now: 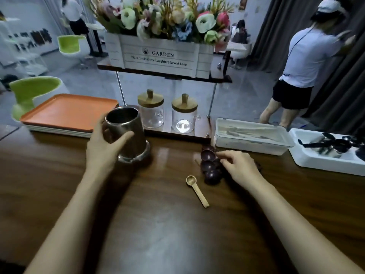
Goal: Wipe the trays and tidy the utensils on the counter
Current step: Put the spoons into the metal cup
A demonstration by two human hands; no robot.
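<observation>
The left hand (106, 147) is wrapped around the metal canister (126, 133) at centre left of the frame, thumb across its front; the canister is tilted, its base rim only partly on the counter (177, 234), so a loose hold could let it tip or skid; the right hand (240, 169) has its fingertips pinched on the uppermost of the dark wooden spoons (210, 167) at centre right, and the heap is loose, so lifting one could drag or scatter the others; the pale wooden spoon (197, 190) lies apart, just below the heap, easy to knock toward the near edge; the orange tray (65, 113) sits stacked at upper left, untouched; the glass jars (167, 113) behind the canister are near enough to be struck if it swings back.
</observation>
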